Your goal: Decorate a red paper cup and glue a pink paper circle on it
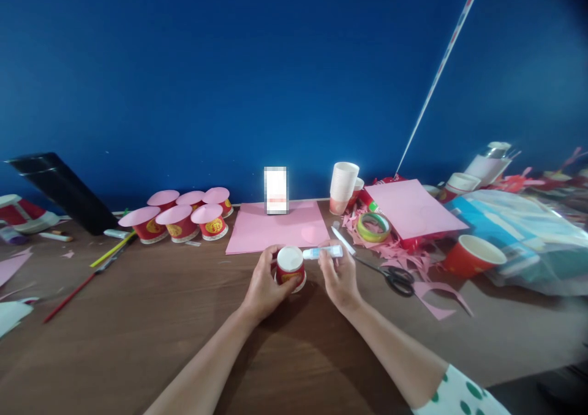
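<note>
My left hand [267,287] is wrapped round a red paper cup [290,269] that stands upside down on the brown table, its white base facing up. Between the fingers of my right hand [339,277] is a small white and light-blue glue tube [324,252], held level with its tip at the right edge of the cup's base. Whether the tip touches the cup I cannot tell. Just behind lies a pink paper sheet [257,228] with a pink paper disc [315,235] on it. Several upturned red cups [179,226] topped with pink discs stand to the left.
Black-handled scissors [399,280] and pink paper scraps [436,298] lie right of my right hand. Beyond are a tape roll [373,226], stacked white cups [343,185], an orange cup [473,257] and a plastic bag [528,243]. A black bottle [68,191] leans at left.
</note>
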A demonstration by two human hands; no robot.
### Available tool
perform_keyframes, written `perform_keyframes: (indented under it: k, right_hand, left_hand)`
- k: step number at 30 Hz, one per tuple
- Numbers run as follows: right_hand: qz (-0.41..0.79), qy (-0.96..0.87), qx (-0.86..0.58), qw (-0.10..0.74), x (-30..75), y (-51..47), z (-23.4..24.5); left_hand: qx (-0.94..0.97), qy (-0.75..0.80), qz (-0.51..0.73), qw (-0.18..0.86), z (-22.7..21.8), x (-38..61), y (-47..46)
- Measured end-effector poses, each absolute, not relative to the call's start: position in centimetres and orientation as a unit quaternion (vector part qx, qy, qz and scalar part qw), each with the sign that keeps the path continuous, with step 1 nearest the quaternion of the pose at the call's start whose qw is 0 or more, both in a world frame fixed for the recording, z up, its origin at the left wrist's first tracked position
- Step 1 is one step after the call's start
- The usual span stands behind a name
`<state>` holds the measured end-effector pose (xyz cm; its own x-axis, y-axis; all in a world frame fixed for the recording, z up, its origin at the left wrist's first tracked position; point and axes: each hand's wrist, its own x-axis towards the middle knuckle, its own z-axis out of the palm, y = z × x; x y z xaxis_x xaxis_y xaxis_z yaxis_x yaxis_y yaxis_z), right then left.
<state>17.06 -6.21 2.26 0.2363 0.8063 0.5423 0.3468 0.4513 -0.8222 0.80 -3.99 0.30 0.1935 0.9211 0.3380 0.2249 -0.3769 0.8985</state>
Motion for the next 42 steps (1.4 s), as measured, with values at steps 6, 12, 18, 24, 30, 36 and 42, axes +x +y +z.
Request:
perform_keyframes:
  k: [6, 12, 18, 24, 30, 36, 42]
  right_hand:
    - [0.158, -0.619, -0.486, 0.596, 16.89, -6.45, 2.11]
    - [0.116, -0.643, -0.492, 0.576, 17.04, -6.49, 2.48]
    - [0.129, -0.647, -0.489, 0.57, 17.25, -6.24, 2.4]
    - [0.167, -0.573, -0.505, 0.624, 17.68, -5.81, 2.11]
    - [0.221, -0.547, -0.498, 0.636, 17.63, -5.86, 2.41]
    - [0.225, -0.566, -0.482, 0.63, 17.3, -6.03, 2.15]
    - [0.207, -0.611, -0.471, 0.601, 17.06, -6.14, 2.21]
  left_hand:
    - [0.69, 0.416, 0.473, 0.356, 0.58, 0.8, -3.99]
    - [0.688, 0.422, 0.472, 0.354, 0.59, 0.75, -4.04]
    - [0.688, 0.426, 0.476, 0.346, 0.37, 0.61, -3.92]
    - [0.716, 0.417, 0.455, 0.327, 0.79, 0.58, -4.12]
    - [0.697, 0.416, 0.476, 0.338, 0.94, 0.74, -4.27]
    - [0.703, 0.413, 0.466, 0.345, 0.8, 0.74, -4.16]
    - [0.712, 0.417, 0.454, 0.337, 0.68, 0.64, -4.06]
